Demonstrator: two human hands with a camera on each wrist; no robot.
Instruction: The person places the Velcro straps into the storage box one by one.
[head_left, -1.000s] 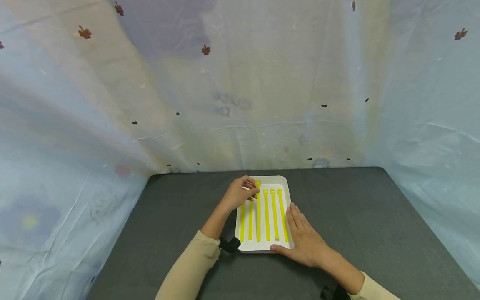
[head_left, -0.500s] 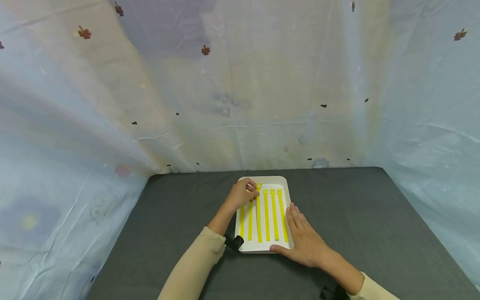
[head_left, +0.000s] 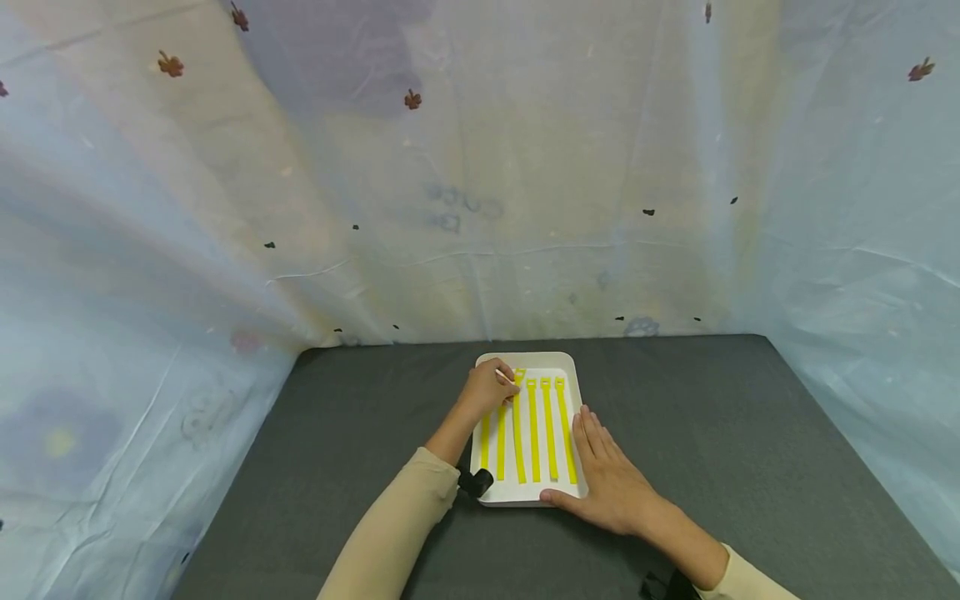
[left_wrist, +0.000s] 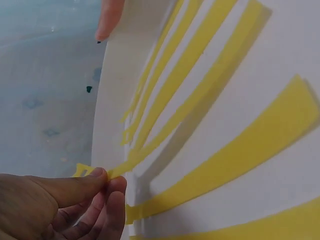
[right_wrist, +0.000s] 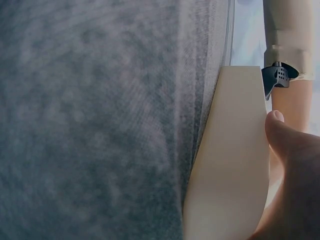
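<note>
A white tray (head_left: 528, 495) lies on the dark cloth with several yellow cable straps side by side in it, each with a slotted head where it shows. My left hand (head_left: 486, 388) pinches one cable strap (head_left: 518, 433) between thumb and fingers just below its slotted head. In the left wrist view this strap (left_wrist: 205, 100) rises towards my fingertips, above the tray floor. My left hand hides the upper ends of the two leftmost straps in the head view. My right hand (head_left: 611, 487) rests with straight fingers along the tray's right edge, its thumb at the near edge.
A dark grey cloth (head_left: 712, 433) covers the table around the tray. Behind and at both sides hangs a pale patterned curtain (head_left: 525, 208). Black wrist cameras sit on both wrists; the left one (head_left: 476, 483) is over the tray's near left corner.
My left hand has moved slightly right and nearer with the pinched strap, whose head has come down and whose lower end has swung a little right. My right hand stays still.
</note>
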